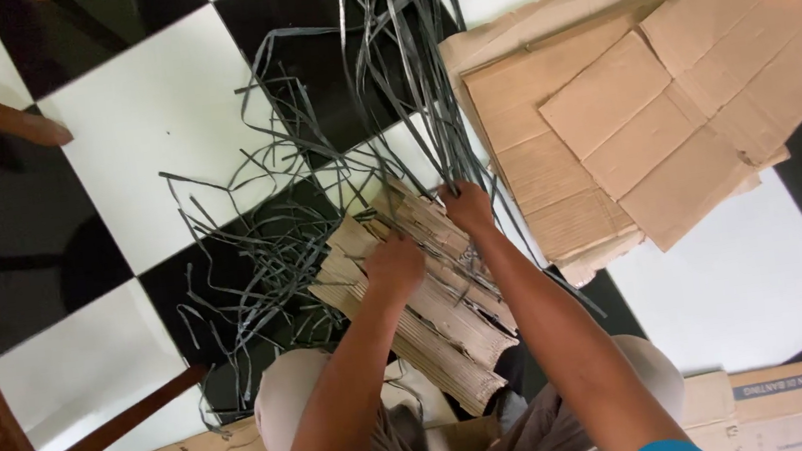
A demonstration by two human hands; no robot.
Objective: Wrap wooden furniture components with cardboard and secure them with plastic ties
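At the centre of the frame a thick bundle of folded cardboard pieces [429, 293] stood on edge between the person's knees, leaning on the black-and-white tiled floor [108, 128]. No strap ran around it that the picture showed, so the bundle seemed gathered but not yet bound. A loose tangle of dark grey plastic straps [314, 165] spread from the top middle of the frame down to the left of the bundle, with several strands trailing over its upper end. To the upper right, flattened cardboard sheets [649, 106] lay in an overlapping pile, well apart from the hands and seemingly not yet added to anything.

The left hand [393, 265] rested on the top edge of the bundle, its fingers curled down over the cardboard and pressing on it. The right hand [467, 206] reached slightly further, to the bundle's upper end where the straps crossed; its fingers were bent closed, though whether they pinched a strap or only the cardboard could not be told. Both forearms ran up from the bottom of the frame, nearly parallel.

A wooden chair [1, 422] stood at the left edge.
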